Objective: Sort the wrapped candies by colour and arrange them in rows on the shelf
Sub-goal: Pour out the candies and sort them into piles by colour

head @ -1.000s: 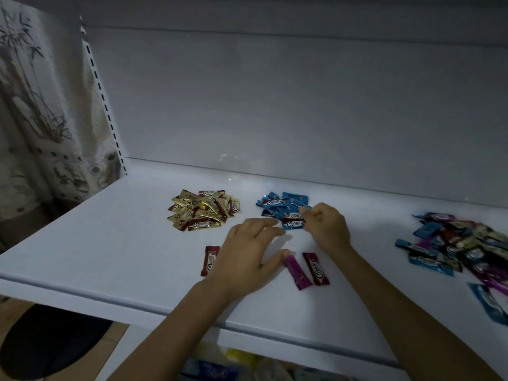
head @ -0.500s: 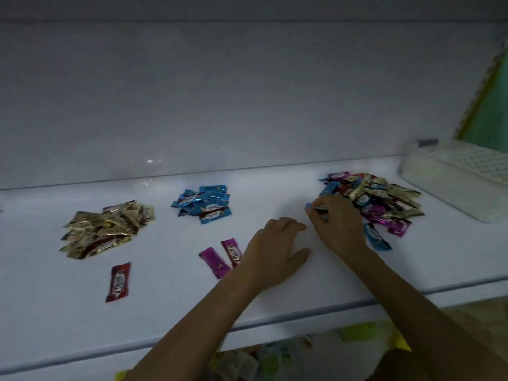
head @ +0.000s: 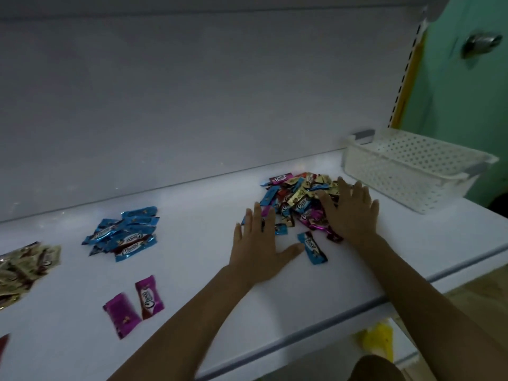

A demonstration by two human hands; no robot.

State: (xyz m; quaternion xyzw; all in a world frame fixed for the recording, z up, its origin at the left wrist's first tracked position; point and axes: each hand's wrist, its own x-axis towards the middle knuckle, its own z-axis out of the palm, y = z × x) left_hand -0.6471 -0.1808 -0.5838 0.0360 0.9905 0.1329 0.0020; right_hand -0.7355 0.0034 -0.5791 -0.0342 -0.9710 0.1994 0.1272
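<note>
Surface: white shelf (head: 192, 273), dim light, plain white back panel (head: 192, 105) behind.

Far left: gold pile (head: 24, 266), cut off by the frame edge. Below it, the tip of one red candy (head: 3, 346) at the edge.

Left of centre: blue pile (head: 123, 233), loosely heaped, not in a row. In front of it, two magenta candies (head: 134, 303) side by side, touching, well apart from the other groups.

Centre: left hand (head: 258, 243) palm down on the shelf, fingers straight and spread, gripping nothing; fingertips reach the left edge of the mixed pile (head: 294, 199). A single blue candy (head: 313, 247) lies just beside its thumb, between the two hands.

Right of centre: right hand (head: 351, 213) flat on the right part of the mixed pile, fingers spread, covering several wrappers; nothing pinched.

Right: white perforated basket (head: 412, 171) near the pile, not touching it. Behind: slotted upright (head: 406, 70), green wall (head: 453, 105) with a metal knob (head: 481, 45). Below the shelf lip, a blurred yellow item (head: 376, 342).
</note>
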